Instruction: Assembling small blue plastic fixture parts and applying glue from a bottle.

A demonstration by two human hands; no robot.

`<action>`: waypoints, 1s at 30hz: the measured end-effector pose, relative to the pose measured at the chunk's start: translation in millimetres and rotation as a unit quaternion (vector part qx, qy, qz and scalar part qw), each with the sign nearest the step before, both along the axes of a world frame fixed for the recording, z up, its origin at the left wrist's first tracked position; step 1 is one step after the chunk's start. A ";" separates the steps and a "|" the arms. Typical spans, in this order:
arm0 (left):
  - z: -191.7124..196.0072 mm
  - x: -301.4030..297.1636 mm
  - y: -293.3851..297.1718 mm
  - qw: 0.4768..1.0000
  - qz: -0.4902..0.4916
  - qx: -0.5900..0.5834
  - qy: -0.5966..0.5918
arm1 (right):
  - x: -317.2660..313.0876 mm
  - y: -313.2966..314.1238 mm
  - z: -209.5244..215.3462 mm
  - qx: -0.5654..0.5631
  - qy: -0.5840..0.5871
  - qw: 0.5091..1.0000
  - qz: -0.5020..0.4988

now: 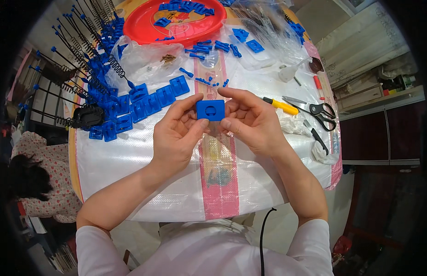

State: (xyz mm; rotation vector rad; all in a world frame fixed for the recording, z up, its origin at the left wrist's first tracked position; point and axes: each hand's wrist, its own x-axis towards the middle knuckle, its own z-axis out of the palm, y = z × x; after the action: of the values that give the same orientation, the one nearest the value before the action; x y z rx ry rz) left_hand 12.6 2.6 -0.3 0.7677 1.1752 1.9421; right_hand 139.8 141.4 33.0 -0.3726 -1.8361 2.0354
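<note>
Between my two hands, above the middle of the table, is a blue rectangular plastic piece with a round opening in its face. The fingers and thumb of my left hand pinch its left edge. On the other side, my right hand grips the right edge, thumb at the lower corner. A row of similar blue plastic pieces runs diagonally to the left of my hands. Just beyond my fingertips lie several small blue parts and longer blue pegs.
At the far side stands a red tray with blue pieces in it. Upright black springs on rods crowd the left. Brass screws lie on a plastic bag. To the right are a yellow screwdriver, scissors and a knife. Another person is at left.
</note>
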 end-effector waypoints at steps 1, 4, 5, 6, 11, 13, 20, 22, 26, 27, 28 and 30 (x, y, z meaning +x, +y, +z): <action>0.8 0.2 -0.7 1.000 -0.003 0.007 -0.003 | -0.8 -0.1 -2.4 0.007 -0.003 1.000 -0.001; 2.3 0.0 -0.9 1.000 -0.016 0.012 -0.006 | 1.2 1.8 -2.1 -0.004 -0.027 1.000 0.007; 2.2 -1.7 -2.1 1.000 -0.023 0.002 -0.003 | 2.0 1.6 -1.9 -0.014 -0.038 0.999 0.013; 2.1 -2.9 -2.6 1.000 -0.030 -0.008 0.000 | 1.7 1.0 -2.5 -0.016 -0.032 0.999 0.010; -3.8 -5.1 -1.1 0.998 -0.017 -0.033 -0.050 | -2.9 -4.0 -13.1 -0.040 -0.045 0.998 -0.030; -6.0 -6.0 -0.3 0.997 -0.014 -0.045 -0.061 | -3.5 -5.0 -10.3 -0.032 -0.088 0.995 -0.034; -7.3 -8.2 1.1 0.995 -0.015 -0.084 -0.056 | -3.1 -2.7 -18.0 0.118 -0.163 0.978 -0.048; -8.3 -8.1 1.1 0.995 -0.011 -0.085 -0.049 | -4.1 -4.0 -17.6 0.183 -0.170 0.967 -0.053; -8.7 -8.1 1.9 0.995 -0.015 -0.089 -0.043 | -4.1 -4.2 -17.7 0.277 -0.169 0.944 -0.055; -8.5 -8.3 1.6 0.995 -0.016 -0.091 -0.041 | -4.1 -4.0 -16.9 0.291 -0.168 0.940 -0.053; -8.7 -9.0 1.0 0.995 -0.021 -0.092 -0.037 | -4.0 -3.6 -15.4 0.305 -0.167 0.936 -0.052; -8.9 -10.5 -0.7 0.994 -0.031 -0.096 -0.027 | -4.2 -3.5 -13.1 0.313 -0.167 0.934 -0.049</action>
State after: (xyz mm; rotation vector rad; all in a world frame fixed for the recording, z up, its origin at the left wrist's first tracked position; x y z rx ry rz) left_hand 2.1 1.9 -9.2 0.6375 1.2695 1.7584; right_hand 135.6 137.9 19.9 -0.6280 -2.4818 1.2689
